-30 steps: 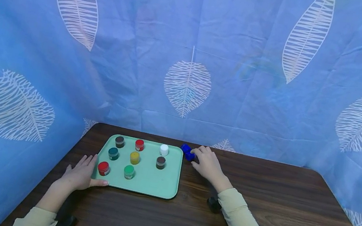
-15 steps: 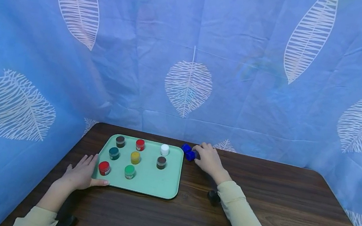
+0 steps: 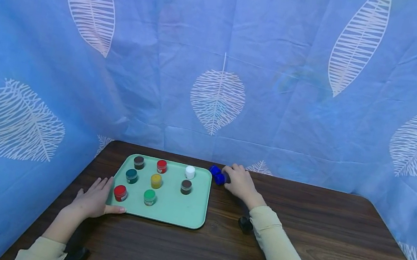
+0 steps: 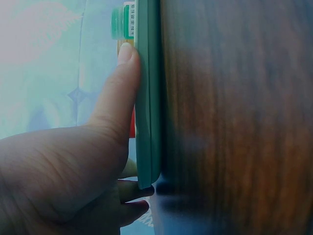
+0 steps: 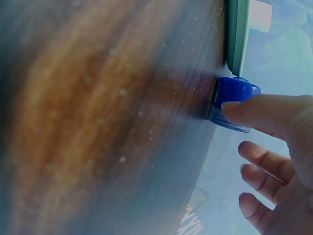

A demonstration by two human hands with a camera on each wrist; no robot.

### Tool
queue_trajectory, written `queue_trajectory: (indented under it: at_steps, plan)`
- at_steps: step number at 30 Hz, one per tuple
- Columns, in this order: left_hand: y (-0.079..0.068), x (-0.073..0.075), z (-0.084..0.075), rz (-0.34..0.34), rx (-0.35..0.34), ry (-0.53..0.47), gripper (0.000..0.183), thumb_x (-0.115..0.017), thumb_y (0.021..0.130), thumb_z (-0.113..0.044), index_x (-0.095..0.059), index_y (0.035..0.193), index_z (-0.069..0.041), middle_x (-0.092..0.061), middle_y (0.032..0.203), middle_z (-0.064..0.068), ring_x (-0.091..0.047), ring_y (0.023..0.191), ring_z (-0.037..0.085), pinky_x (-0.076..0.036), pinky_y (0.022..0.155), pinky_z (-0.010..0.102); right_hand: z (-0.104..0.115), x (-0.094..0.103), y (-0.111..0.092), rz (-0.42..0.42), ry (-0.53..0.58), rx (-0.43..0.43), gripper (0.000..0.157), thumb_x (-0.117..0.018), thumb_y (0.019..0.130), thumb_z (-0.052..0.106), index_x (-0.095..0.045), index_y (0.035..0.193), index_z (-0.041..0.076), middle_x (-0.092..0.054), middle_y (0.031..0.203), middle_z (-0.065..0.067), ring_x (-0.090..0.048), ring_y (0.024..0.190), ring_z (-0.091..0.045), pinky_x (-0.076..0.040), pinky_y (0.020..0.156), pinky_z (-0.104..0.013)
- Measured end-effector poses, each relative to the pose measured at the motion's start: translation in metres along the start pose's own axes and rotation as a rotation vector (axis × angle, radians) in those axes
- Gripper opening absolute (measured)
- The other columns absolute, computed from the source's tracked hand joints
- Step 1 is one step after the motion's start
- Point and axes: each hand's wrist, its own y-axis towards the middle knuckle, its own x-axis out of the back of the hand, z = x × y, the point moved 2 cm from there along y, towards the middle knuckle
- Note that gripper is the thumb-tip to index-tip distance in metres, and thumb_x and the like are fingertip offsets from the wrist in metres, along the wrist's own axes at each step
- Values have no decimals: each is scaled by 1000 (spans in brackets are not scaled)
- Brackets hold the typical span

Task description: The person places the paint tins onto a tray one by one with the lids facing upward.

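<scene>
My left hand (image 3: 90, 201) rests at the near left corner of the mint green tray (image 3: 178, 210), fingers straight along its left side. In the left wrist view the thumb lies along the front rim. Just beyond the tray's right end my right hand (image 3: 240, 184) holds a blue paint jar (image 5: 237, 90) between thumb and index finger. The jar appears to lie on its side; the index finger is mostly hidden behind the thumb. The other fingers are loosely bent. In the head view, the blue shows as two adjoining lumps; whether these are two jars I cannot tell.
Several small paint jars stand on the tray: red (image 3: 120, 193), green (image 3: 149, 197), yellow (image 3: 156, 181), teal (image 3: 131, 176), white (image 3: 190, 172) and dark brown (image 3: 186, 187) among them. A blue leaf-patterned cloth (image 3: 277, 114) hangs behind the dark wooden table (image 3: 318, 240).
My right hand has shifted slightly right, to the right end of the blue jar, then stayed almost still. The left hand and the tray keep their places; the head view has drifted a little.
</scene>
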Motion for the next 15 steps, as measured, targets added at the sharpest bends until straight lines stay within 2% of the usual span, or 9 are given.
queue_trajectory:
  at_steps: [9,15]
  plan:
    - [-1,1,0,-15,-1,-8,125,-70,72,-70,-16,150,11,-22,153,38,-15,144,53,-18,104,79,0,1,1,28,12,-9,27,-78,82,22,-58,98,14,-62,94,-6,-52,83,-24,-43,69,-41]
    - [-1,0,0,-21,2,-9,126,-70,71,-71,-16,151,11,-22,153,38,-15,144,53,-17,104,79,1,-1,0,47,25,-40,31,-79,82,28,-55,96,15,-63,86,-4,-51,76,-21,-41,67,-38]
